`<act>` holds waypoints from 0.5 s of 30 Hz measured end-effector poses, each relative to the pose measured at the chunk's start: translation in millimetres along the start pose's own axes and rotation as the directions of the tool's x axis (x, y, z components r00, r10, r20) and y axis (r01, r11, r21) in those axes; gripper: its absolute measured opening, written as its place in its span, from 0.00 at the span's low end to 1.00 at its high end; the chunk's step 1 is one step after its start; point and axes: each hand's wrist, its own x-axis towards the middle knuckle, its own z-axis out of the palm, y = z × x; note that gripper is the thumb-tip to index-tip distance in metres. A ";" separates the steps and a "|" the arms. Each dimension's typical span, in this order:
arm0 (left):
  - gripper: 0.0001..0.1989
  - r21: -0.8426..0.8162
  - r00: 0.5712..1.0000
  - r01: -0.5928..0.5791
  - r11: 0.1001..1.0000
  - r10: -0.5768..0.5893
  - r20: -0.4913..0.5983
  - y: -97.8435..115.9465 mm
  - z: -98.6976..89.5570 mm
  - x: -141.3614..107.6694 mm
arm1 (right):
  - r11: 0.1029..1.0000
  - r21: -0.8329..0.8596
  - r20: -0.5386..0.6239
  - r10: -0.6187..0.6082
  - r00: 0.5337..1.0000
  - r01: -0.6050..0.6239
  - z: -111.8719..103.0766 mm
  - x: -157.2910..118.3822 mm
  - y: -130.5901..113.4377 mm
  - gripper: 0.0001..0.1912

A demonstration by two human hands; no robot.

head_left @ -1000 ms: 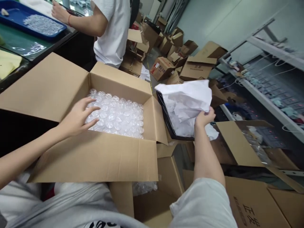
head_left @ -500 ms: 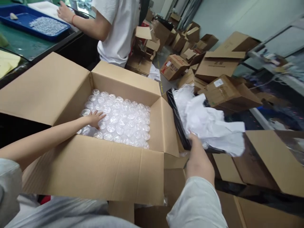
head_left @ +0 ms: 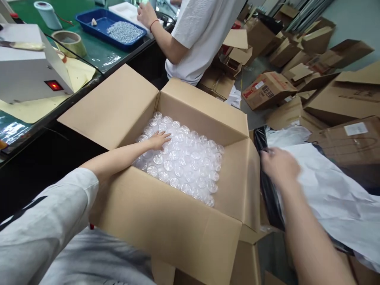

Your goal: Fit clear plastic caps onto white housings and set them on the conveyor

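Observation:
A large open cardboard box [head_left: 166, 221] holds rows of clear round-topped plastic pieces [head_left: 184, 158]. My left hand [head_left: 159, 140] lies on their tops near the box's left side, fingers spread, holding nothing. To the right of the box, my right hand [head_left: 279, 164] is over the black plastic-lined edge [head_left: 268, 194] of a container with crumpled white paper [head_left: 329, 186]. Its fingers are curled and smeared by motion, so what they hold, if anything, cannot be made out.
Along the left runs a green table [head_left: 103, 55] with a blue tray [head_left: 109, 25] of small pieces, a tape roll [head_left: 69, 42] and a grey device [head_left: 26, 67]. A person in white [head_left: 196, 35] stands beyond the box. Cardboard boxes [head_left: 267, 91] crowd the back right.
The view has turned left, so the box appears further right. My right hand has left the loose paper for the black-lined edge. The paper lies lower and flatter. My left hand still rests on the pieces.

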 end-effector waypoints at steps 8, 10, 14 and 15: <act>0.23 0.012 0.985 -0.163 0.987 0.163 -0.054 -1.0 14.9 14.9 | 0.996 0.036 0.316 -0.089 0.945 0.082 217.9 51.2 -123.8 0.43; 0.25 0.004 0.982 -0.179 0.984 0.179 -0.061 -2.6 18.1 16.3 | 0.995 0.059 0.322 -0.090 0.942 0.075 233.1 48.0 -121.1 0.41; 0.20 -0.017 0.984 -0.167 0.986 0.166 -0.065 -0.3 23.8 20.9 | 0.987 0.148 0.305 -0.110 0.946 0.067 235.7 34.5 -106.2 0.33; 0.19 -0.024 0.984 -0.164 0.986 0.162 -0.075 2.5 25.1 22.2 | 0.984 0.169 0.295 -0.108 0.949 0.059 237.0 32.3 -104.5 0.29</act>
